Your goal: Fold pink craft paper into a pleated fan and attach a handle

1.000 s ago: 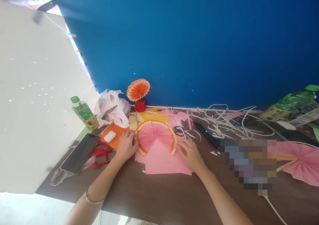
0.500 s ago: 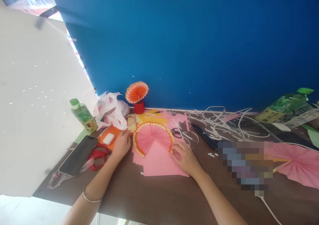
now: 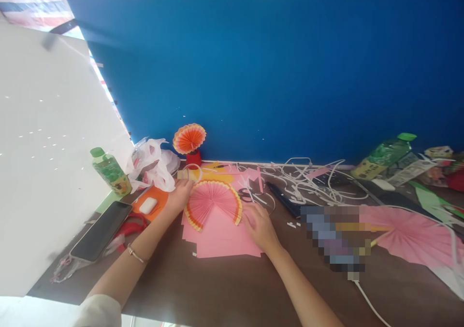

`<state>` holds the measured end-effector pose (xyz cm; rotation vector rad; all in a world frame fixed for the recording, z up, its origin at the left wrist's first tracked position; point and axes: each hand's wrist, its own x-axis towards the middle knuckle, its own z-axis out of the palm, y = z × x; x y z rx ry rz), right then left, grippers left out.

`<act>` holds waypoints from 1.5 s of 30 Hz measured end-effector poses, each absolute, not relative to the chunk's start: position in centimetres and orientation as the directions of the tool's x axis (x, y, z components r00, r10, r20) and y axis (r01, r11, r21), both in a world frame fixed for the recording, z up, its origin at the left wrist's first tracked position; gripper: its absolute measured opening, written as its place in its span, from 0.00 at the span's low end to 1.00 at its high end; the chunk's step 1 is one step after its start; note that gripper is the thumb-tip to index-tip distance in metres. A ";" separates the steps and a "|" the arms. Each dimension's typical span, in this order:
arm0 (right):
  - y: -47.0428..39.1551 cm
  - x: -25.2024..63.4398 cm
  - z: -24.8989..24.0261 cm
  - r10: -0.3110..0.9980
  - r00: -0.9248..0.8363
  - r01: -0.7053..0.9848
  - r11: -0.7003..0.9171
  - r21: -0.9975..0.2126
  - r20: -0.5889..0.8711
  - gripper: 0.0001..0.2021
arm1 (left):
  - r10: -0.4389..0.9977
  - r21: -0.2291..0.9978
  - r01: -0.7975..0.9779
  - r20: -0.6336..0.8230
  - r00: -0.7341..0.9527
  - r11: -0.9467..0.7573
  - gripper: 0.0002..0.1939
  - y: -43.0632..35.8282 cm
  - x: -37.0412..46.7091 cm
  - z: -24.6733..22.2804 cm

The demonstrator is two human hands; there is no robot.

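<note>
A pink pleated paper fan [image 3: 213,199] with an orange and yellow rim lies spread on pink paper sheets [image 3: 228,242]. My left hand [image 3: 180,195] is at the fan's upper left, its fingers closed on a pale ring that looks like a roll of tape [image 3: 194,166]. The fingertips are partly hidden. My right hand [image 3: 261,224] rests by the fan's right end, fingers loosely bent, with nothing visible in them. Whether those fingertips touch the rim is hard to tell. Behind the fan lies yellow paper [image 3: 217,177].
An orange paper flower [image 3: 189,138] stands in a red base. Left are a white plastic bag [image 3: 152,160], green-capped bottle [image 3: 110,171], phone [image 3: 101,230], white case [image 3: 148,205] and red scissors [image 3: 130,224]. Right are white cables [image 3: 308,182], a dark pen-like object [image 3: 284,200] and another pink fan [image 3: 416,240].
The view has turned slightly right. My left hand has moved forward and taken hold of the tape roll, which lay on the yellow paper. My right hand stays beside the fan.
</note>
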<state>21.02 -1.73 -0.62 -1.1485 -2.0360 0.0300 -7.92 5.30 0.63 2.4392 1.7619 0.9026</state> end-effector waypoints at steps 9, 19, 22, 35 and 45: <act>-3.3 20.1 -0.1 0.557 -0.386 0.607 0.754 -0.251 0.736 0.20 | 0.656 0.461 0.473 0.442 0.612 -0.751 0.12 -2.5 0.1 1.8; -3.1 19.8 -0.2 0.662 -0.246 0.588 0.682 -0.434 0.708 0.14 | 0.744 0.584 0.461 0.546 0.386 -0.668 0.16 -2.3 -1.7 -1.2; -3.0 19.8 -0.2 0.709 -0.203 0.579 0.643 -0.501 0.676 0.12 | 0.758 0.593 0.476 0.553 0.346 -0.650 0.14 -2.5 -1.4 -1.1; -0.7 24.0 -0.4 0.770 -0.082 0.859 0.376 -0.347 0.633 0.13 | 0.886 0.829 0.377 0.461 -0.041 -0.414 0.14 -2.6 -1.5 -0.7; 1.6 29.7 -2.2 0.895 0.192 0.979 -0.148 -0.138 0.402 0.18 | 0.856 0.801 0.304 0.476 0.200 -0.516 0.16 -2.5 -1.4 -1.4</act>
